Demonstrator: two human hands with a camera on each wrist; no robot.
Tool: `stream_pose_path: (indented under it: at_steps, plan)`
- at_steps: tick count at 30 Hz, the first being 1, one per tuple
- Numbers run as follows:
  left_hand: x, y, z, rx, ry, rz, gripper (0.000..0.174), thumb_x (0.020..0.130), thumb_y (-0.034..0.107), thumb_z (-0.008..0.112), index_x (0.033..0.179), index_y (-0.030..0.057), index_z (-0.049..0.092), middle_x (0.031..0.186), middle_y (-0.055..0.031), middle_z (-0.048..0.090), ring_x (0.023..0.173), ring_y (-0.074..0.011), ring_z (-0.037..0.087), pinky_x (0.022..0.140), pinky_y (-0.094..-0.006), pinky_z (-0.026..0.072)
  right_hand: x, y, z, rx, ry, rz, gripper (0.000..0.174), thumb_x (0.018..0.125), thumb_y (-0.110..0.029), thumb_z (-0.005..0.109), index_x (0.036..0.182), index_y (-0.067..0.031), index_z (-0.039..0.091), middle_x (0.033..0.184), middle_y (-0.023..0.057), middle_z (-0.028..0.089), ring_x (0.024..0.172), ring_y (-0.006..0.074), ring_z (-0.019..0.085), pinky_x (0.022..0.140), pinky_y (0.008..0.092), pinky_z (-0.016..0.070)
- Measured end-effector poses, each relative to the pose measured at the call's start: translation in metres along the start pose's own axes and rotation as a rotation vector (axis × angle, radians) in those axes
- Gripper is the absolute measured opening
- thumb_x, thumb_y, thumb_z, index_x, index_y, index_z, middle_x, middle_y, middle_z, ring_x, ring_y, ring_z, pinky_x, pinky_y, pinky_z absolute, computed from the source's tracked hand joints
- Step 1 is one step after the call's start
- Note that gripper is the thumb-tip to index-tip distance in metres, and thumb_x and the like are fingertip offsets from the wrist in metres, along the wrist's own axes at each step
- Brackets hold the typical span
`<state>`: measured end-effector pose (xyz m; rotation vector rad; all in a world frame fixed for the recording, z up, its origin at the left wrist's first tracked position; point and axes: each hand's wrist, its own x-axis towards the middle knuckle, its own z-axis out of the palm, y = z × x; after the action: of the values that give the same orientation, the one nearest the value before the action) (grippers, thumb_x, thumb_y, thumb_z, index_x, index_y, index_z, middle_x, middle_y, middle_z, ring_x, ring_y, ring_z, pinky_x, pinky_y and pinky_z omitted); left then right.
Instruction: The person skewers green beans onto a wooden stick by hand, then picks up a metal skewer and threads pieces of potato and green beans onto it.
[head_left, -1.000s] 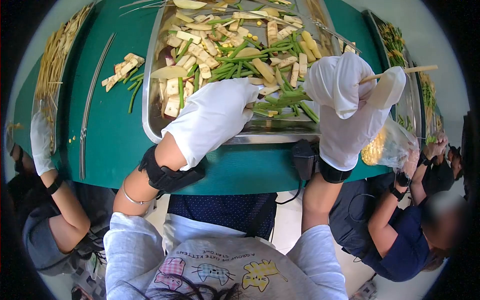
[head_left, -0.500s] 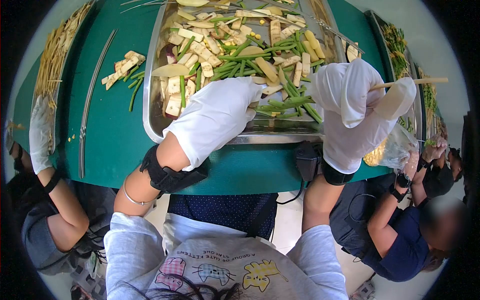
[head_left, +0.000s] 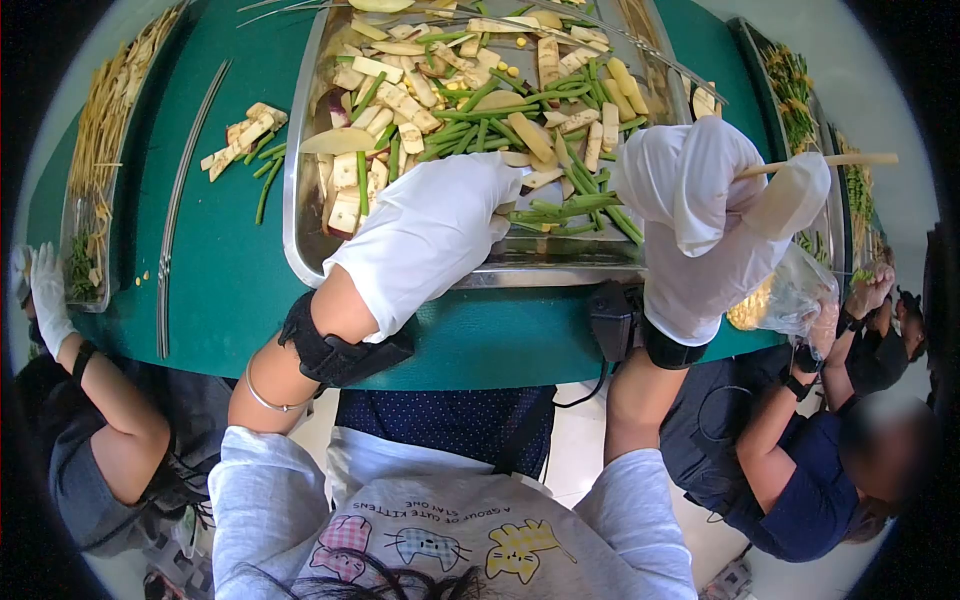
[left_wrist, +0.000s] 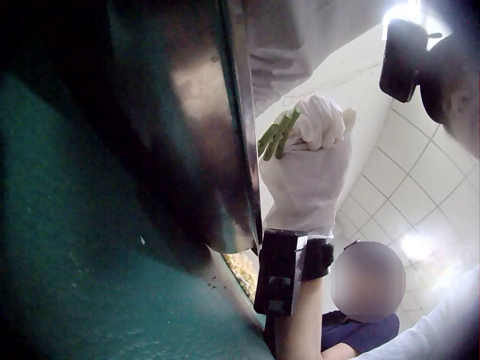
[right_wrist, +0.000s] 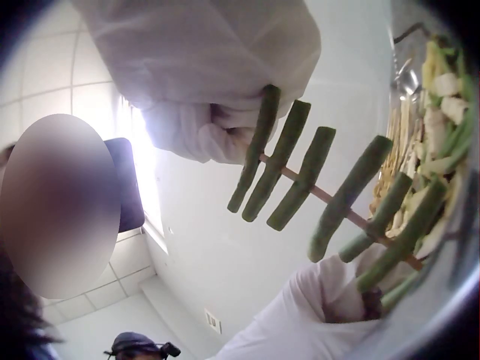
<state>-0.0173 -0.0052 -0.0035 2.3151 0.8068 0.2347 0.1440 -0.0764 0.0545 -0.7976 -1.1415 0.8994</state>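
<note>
My right hand (head_left: 700,200), in a white glove, pinches a wooden skewer (head_left: 830,163) near its bare end, which sticks out to the right. In the right wrist view several cut green bean pieces (right_wrist: 315,150) are threaded crosswise along the skewer (right_wrist: 321,193). My gloved left hand (head_left: 425,230) reaches over the tray's near edge, its fingers curled at the skewer's other end and pinching a green bean piece (right_wrist: 401,289) there. Below both hands, the metal tray (head_left: 560,278) holds loose green beans (head_left: 480,130), eggplant strips, potato slices and corn kernels.
Metal sticks (head_left: 185,200) and a small vegetable pile (head_left: 245,140) lie left of the tray on the green table (head_left: 480,345). More metal rods cross the tray's far side. A black box (head_left: 612,318) with a cable sits at the near edge. Other people work at both sides.
My right hand has shifted a little right and down, away from the left hand, with the skewer. My left hand has hardly moved. At far left, another person's gloved hand has left their tray.
</note>
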Motion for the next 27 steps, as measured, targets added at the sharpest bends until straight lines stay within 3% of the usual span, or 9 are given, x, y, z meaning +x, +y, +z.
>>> stream_pose_path:
  at_steps: [3, 8, 10, 12, 17, 22, 27]
  plan:
    - [-0.0011, 0.0004, -0.0007, 0.005, 0.014, 0.023, 0.016, 0.072, 0.01, 0.064, 0.08, -0.0001, 0.054, 0.082, -0.0162, 0.054, 0.079, -0.0371, 0.054, 0.069, -0.0409, 0.0435, 0.0033, -0.0024, -0.0026, 0.074, -0.099, 0.025, 0.061, 0.087, -0.064, 0.034, 0.055, -0.0124, 0.036, 0.045, -0.005, 0.026, 0.043, 0.0116, 0.026, 0.047, 0.028, 0.0195]
    - [0.0001, 0.0005, 0.0005, -0.004, 0.01, -0.004, 0.016, 0.072, 0.01, 0.064, 0.08, -0.0001, 0.054, 0.081, -0.0162, 0.054, 0.08, -0.037, 0.054, 0.069, -0.0405, 0.0433, -0.005, 0.002, -0.0004, 0.03, 0.173, 0.019, 0.06, 0.087, -0.064, 0.035, 0.055, -0.0124, 0.036, 0.044, -0.0049, 0.027, 0.043, 0.0116, 0.027, 0.046, 0.0279, 0.0196]
    - [0.0001, 0.0013, -0.0007, -0.005, 0.003, -0.004, 0.016, 0.072, 0.01, 0.064, 0.08, -0.0001, 0.054, 0.081, -0.0162, 0.054, 0.079, -0.0369, 0.053, 0.069, -0.0404, 0.0432, -0.0032, 0.0016, -0.0005, 0.013, 0.119, 0.014, 0.061, 0.086, -0.064, 0.035, 0.055, -0.0125, 0.036, 0.044, -0.0049, 0.027, 0.043, 0.0117, 0.027, 0.046, 0.028, 0.0195]
    - [-0.0001, 0.0018, -0.0023, -0.009, -0.01, -0.003, 0.016, 0.072, 0.01, 0.064, 0.08, -0.0001, 0.054, 0.081, -0.0163, 0.054, 0.079, -0.0369, 0.053, 0.069, -0.0404, 0.0431, 0.003, -0.0004, -0.0025, 0.005, -0.055, -0.002, 0.061, 0.086, -0.065, 0.036, 0.054, -0.0127, 0.036, 0.044, -0.0048, 0.026, 0.042, 0.0118, 0.027, 0.046, 0.0281, 0.0192]
    - [-0.0009, 0.0008, 0.0, -0.026, 0.034, 0.031, 0.015, 0.072, 0.009, 0.064, 0.079, -0.0002, 0.054, 0.081, -0.0161, 0.054, 0.078, -0.0367, 0.053, 0.069, -0.0402, 0.0431, -0.0045, 0.0023, 0.0045, -0.038, 0.186, -0.017, 0.062, 0.086, -0.065, 0.035, 0.052, -0.0132, 0.035, 0.043, -0.0046, 0.026, 0.041, 0.012, 0.026, 0.045, 0.0283, 0.0186]
    - [-0.0013, 0.0007, -0.0008, -0.051, 0.027, 0.021, 0.015, 0.072, 0.008, 0.063, 0.078, 0.0, 0.053, 0.08, -0.0157, 0.053, 0.078, -0.0365, 0.053, 0.069, -0.0402, 0.043, 0.0018, 0.0004, 0.0013, -0.013, 0.003, -0.026, 0.062, 0.086, -0.065, 0.035, 0.051, -0.0133, 0.035, 0.043, -0.0042, 0.026, 0.04, 0.0121, 0.025, 0.045, 0.0285, 0.0179]
    - [-0.0008, 0.0001, 0.0001, -0.039, 0.031, 0.021, 0.014, 0.072, 0.008, 0.063, 0.077, 0.0002, 0.052, 0.079, -0.0152, 0.053, 0.077, -0.0366, 0.053, 0.068, -0.0401, 0.0429, 0.0013, 0.0007, 0.0003, -0.021, 0.015, -0.032, 0.062, 0.087, -0.065, 0.034, 0.051, -0.0132, 0.034, 0.043, -0.004, 0.026, 0.04, 0.0121, 0.025, 0.045, 0.0288, 0.0178]
